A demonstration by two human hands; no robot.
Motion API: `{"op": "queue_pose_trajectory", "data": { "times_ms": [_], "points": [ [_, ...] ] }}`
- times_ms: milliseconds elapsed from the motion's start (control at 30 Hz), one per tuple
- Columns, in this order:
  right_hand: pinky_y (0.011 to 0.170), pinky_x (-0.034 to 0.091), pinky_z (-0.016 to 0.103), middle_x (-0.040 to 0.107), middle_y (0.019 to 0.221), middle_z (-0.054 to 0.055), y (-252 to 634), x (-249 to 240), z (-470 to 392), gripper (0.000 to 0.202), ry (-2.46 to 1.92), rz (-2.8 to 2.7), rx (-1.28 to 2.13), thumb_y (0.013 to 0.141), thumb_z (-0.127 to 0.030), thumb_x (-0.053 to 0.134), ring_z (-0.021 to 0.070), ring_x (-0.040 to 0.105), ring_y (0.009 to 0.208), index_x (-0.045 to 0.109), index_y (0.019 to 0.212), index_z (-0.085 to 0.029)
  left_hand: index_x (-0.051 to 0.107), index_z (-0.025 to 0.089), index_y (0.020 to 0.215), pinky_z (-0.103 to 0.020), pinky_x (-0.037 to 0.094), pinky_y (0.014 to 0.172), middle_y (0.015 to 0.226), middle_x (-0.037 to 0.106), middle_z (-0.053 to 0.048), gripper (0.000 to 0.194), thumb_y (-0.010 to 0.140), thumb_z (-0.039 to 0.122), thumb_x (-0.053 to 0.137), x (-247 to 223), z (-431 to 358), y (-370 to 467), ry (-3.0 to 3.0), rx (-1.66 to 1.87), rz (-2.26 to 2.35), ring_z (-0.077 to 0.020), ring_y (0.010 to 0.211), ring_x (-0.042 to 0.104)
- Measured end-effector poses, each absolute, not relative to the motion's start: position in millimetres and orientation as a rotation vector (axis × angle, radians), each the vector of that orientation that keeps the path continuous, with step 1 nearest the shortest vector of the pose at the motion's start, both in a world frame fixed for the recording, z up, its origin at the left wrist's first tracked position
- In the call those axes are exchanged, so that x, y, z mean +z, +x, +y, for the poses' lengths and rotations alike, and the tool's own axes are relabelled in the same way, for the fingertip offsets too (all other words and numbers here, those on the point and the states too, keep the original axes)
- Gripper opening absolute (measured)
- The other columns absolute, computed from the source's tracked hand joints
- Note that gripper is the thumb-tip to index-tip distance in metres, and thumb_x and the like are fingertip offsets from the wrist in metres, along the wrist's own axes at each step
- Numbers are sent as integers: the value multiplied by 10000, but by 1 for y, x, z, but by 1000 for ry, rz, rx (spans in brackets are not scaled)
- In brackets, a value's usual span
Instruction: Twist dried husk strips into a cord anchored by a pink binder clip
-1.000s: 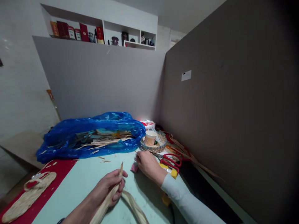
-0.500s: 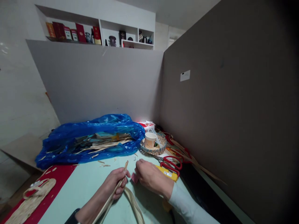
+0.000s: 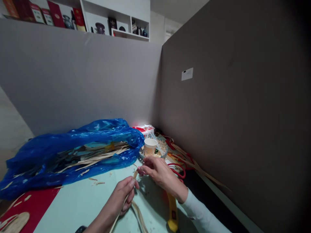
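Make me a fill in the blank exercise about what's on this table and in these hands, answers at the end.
The plastic bag is ____.
The pale strip runs through the ____ hand.
The scissors handle beside the right hand is ____.
Seen from here, the cup stands to the ____ of the bag.
Missing words: blue; left; red; right.

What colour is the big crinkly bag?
The bag is shiny blue, best seen in the head view.

Dim light, near-black right edge
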State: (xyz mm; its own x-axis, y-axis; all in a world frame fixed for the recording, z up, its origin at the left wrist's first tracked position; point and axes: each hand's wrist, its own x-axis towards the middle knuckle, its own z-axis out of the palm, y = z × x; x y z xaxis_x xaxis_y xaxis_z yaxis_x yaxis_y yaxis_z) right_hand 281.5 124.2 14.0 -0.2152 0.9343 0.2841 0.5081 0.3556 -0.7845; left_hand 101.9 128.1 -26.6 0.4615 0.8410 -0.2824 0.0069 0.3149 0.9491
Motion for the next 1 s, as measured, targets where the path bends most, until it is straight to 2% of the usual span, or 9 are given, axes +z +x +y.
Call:
{"op": "queue_pose_trajectory", "data": {
  "times_ms": [100,200,300,400,533,667,833,1000],
  "points": [
    [563,320,223,638,672,-11,282,18,123,311,-1266,-1892,718,914,-376,538,115,531,619,602,707,-152,503,213,904,-145,86,265,413,389,144,515,685,665,621,-32,128,102,1112,669,954,-11,264,158],
    [616,360,217,680,745,-3,279,19,122,294,-1198,-1911,794,944,-332,484,119,568,655,633,767,-151,469,213,1071,-146,94,274,406,373,153,563,725,637,605,-35,129,100,1096,683,954,-17,277,131],
    [656,389,221,702,808,8,276,17,122,269,-1139,-1907,873,943,-338,486,137,597,708,657,849,-153,451,199,1142,-148,99,270,394,365,153,622,724,631,612,-35,128,100,1073,698,973,-22,274,138],
    [684,408,230,710,831,20,277,13,124,218,-1151,-1863,948,906,-333,547,157,616,753,665,906,-149,465,200,1105,-143,109,267,393,372,150,594,717,622,622,-33,128,100,1055,684,983,-20,274,146],
    [702,430,246,707,878,43,280,9,126,207,-1243,-1778,919,852,-296,609,174,621,788,668,967,-133,484,214,947,-138,83,264,387,339,157,472,725,609,615,-32,129,99,1028,681,962,-13,276,125],
    [738,448,254,708,867,46,282,9,127,195,-1212,-1698,934,868,-256,576,172,642,799,657,1000,-136,469,227,882,-130,84,270,401,338,157,427,734,601,613,-30,130,97,989,718,963,-10,286,120],
    [800,453,269,720,911,55,278,6,127,172,-1258,-1662,811,861,-238,577,192,645,878,699,949,-154,482,226,928,-135,84,265,401,345,154,440,735,597,620,-28,128,98,993,713,959,-14,281,115],
    [774,461,261,733,888,47,272,0,128,155,-1224,-1640,806,834,-220,597,189,657,840,722,902,-157,477,222,1049,-137,87,264,395,361,158,540,701,593,660,-30,128,100,985,737,961,-18,270,128]
  ]
}}
